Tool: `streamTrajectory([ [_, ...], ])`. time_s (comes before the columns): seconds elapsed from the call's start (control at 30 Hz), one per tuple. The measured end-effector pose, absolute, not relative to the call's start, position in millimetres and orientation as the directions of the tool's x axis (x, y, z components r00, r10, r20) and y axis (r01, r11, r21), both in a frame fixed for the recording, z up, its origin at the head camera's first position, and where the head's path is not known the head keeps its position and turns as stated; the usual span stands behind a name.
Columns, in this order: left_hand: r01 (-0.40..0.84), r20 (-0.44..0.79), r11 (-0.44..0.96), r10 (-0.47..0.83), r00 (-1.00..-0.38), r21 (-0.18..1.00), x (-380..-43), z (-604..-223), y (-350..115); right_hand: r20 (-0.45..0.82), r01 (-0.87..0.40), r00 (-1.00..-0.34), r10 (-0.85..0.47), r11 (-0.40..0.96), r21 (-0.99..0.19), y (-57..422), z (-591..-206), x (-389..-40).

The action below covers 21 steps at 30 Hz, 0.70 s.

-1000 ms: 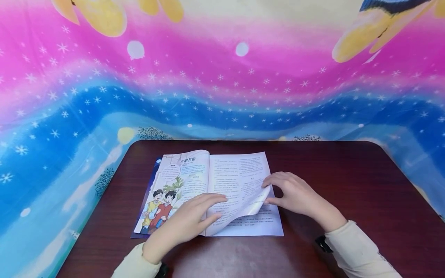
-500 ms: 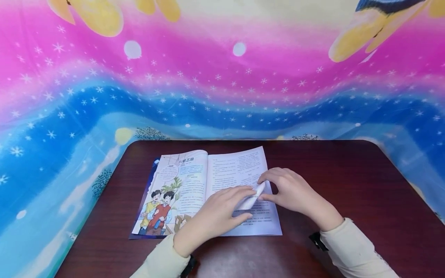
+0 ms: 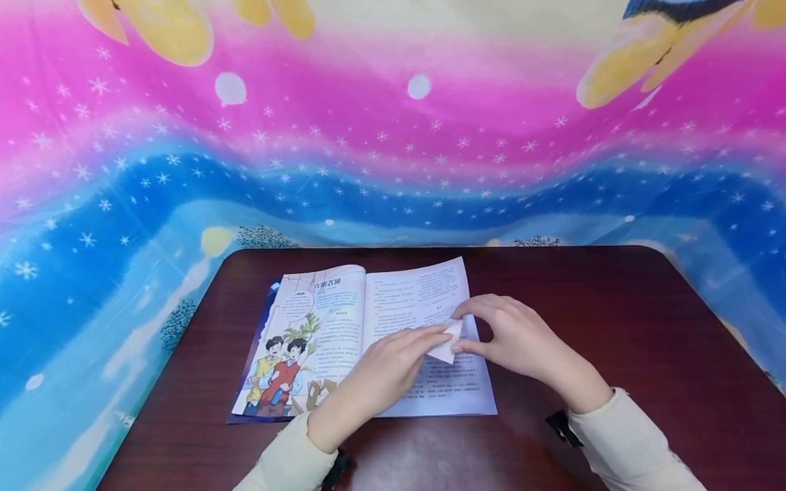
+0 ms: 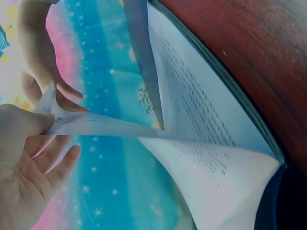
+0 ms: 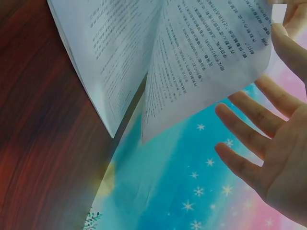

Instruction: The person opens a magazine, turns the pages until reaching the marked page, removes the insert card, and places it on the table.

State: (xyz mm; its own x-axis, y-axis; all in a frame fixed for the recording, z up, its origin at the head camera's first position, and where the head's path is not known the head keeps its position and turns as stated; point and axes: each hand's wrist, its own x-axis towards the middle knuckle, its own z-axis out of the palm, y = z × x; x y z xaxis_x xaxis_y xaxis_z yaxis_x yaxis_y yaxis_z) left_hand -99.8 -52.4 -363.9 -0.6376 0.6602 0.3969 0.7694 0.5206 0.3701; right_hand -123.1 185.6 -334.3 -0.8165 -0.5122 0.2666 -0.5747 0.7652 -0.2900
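An open magazine with printed text and a cartoon of two people on its left page lies on the table. One right-hand leaf is lifted, its lower corner raised between the hands. My left hand reaches across the right page and pinches this leaf between thumb and fingers, as the left wrist view shows. Facing it from the right, my right hand pinches the leaf's edge with thumb and index finger. Its other fingers are spread in the right wrist view.
The dark red-brown wooden table extends on both sides of the magazine. A dark blue cover edge shows under the left page. Behind stands a pink and blue snowflake-patterned cloth. Both sleeves are cream, with black straps at the wrists.
My left hand has moved right across the page, up to the lifted corner, and now pinches it. The right hand has shifted slightly left; the raised corner looks smaller and more folded.
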Motion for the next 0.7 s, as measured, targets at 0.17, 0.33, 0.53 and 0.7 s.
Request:
streamTrajectory([
  [0.17,0.753,0.425,0.539,0.622,-0.658,0.377,-99,-363,-62,0.291,-0.571,-0.819,-0.495,0.753,-0.327,186,-331,-118],
  [0.33,0.749,0.497,0.539,0.564,-0.66,0.384,-99,-361,-76,0.279,-0.553,-0.832,-0.479,0.756,-0.351,189,-328,-112],
  [0.53,0.731,0.564,0.567,0.484,-0.669,0.38,-96,-359,-100,0.298,-0.571,-0.819,-0.491,0.751,-0.332,197,-336,-107],
  [0.7,0.707,0.606,0.599,0.417,-0.677,0.377,-94,-362,-120,0.399,-0.616,-0.775,-0.491,0.729,-0.3,207,-350,-108],
])
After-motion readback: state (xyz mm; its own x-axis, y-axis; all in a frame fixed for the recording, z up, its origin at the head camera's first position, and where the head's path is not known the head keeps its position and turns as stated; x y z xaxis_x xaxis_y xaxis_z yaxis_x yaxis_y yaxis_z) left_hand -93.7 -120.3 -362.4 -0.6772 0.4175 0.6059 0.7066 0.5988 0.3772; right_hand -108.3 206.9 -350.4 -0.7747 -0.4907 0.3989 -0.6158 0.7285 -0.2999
